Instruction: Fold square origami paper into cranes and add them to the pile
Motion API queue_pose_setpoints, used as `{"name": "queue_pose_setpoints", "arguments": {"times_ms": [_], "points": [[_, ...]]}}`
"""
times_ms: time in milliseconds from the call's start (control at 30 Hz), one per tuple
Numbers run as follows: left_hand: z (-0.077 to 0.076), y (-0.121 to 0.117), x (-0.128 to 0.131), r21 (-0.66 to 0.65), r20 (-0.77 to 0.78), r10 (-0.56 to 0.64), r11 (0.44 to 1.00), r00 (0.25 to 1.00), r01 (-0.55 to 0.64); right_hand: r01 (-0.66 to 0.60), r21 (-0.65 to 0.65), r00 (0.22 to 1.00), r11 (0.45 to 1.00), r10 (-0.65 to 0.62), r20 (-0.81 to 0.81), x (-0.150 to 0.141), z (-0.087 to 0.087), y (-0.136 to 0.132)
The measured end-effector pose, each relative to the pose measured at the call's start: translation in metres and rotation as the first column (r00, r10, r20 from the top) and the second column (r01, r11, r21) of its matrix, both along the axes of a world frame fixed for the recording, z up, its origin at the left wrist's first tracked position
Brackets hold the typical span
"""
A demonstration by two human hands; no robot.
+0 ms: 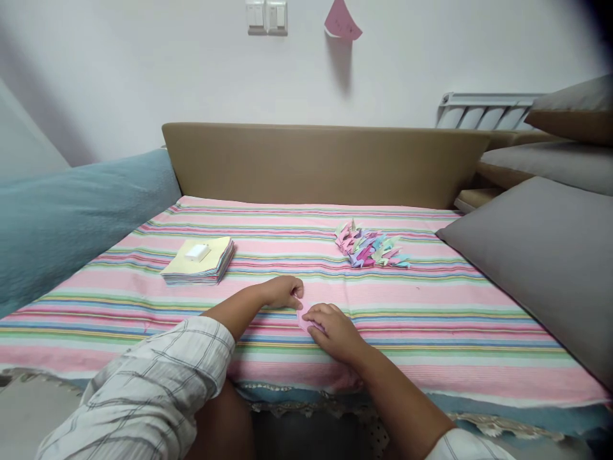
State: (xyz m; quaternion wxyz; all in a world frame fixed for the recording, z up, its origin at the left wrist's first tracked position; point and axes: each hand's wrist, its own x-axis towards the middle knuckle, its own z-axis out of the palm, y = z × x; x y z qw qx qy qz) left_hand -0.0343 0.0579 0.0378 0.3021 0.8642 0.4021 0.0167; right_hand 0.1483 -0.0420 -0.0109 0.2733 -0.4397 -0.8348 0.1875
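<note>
A small pink sheet of paper lies on the striped bedspread near its front edge, mostly covered by my hands. My left hand has its fingers curled and pinches the paper's upper edge. My right hand rests on the paper with bent fingers pressing it down. A stack of coloured paper squares with a small white block on top lies to the left. A heap of folded paper pieces in several colours lies farther back on the right.
A beige headboard runs along the back. A teal blanket lies on the left and grey pillows on the right. My knee in checked shorts is at the lower left. A pink paper hangs on the wall.
</note>
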Motion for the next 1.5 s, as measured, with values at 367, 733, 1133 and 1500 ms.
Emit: {"name": "queue_pose_setpoints", "arguments": {"times_ms": [367, 733, 1133, 1500], "points": [[-0.014, -0.001, -0.004, 0.134, 0.071, 0.181, 0.973, 0.981, -0.189, 0.031, -0.017, 0.999, 0.999, -0.031, 0.021, -0.003, 0.002, -0.003], [-0.015, -0.077, -0.002, 0.174, 0.120, 0.413, 0.886, 0.903, -0.429, 0.040, 0.029, 0.993, 0.999, -0.036, -0.115, -0.002, -0.002, 0.003], [-0.038, -0.099, 0.019, 0.304, 0.212, 0.517, 0.772, 0.829, -0.558, 0.216, -0.042, 0.973, 0.975, -0.219, -0.070, 0.007, 0.000, 0.008], [-0.047, -0.105, 0.019, 0.482, 0.161, 0.428, 0.752, 0.889, -0.449, 0.167, 0.058, 0.981, 0.984, -0.172, 0.093, 0.012, -0.009, 0.013]]}}
